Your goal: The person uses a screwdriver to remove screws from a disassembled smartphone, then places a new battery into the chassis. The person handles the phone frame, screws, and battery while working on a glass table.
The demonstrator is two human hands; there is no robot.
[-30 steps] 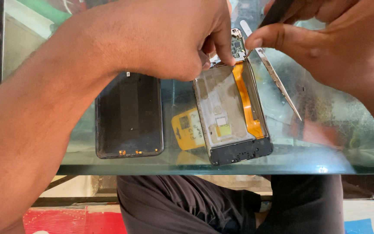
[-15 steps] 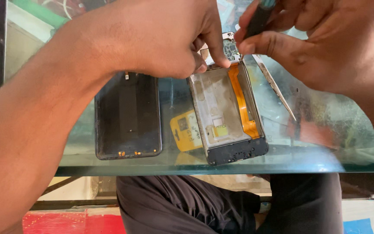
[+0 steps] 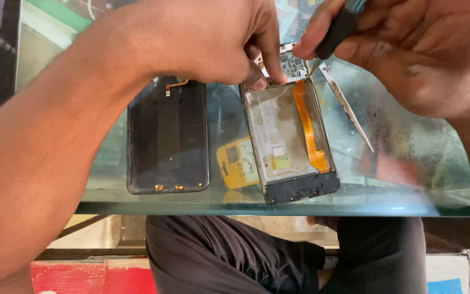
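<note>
Since a second ago the right hand (image 3: 420,54) has lifted its screwdriver (image 3: 335,32) steeper, tip at the phone (image 3: 289,141) top; the left hand (image 3: 213,38) still pinches that top edge. The back cover (image 3: 167,136) lies left of the phone, tweezers (image 3: 349,106) right, all on the glass table (image 3: 409,185).

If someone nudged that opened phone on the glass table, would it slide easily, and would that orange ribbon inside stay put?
The opened phone lies flat on smooth glass table, so it would probably slide, not tip; the left hand pins its top end. The orange ribbon looks thin and floppy, likely easy to tear. With its back off, the frame probably feels light.
</note>
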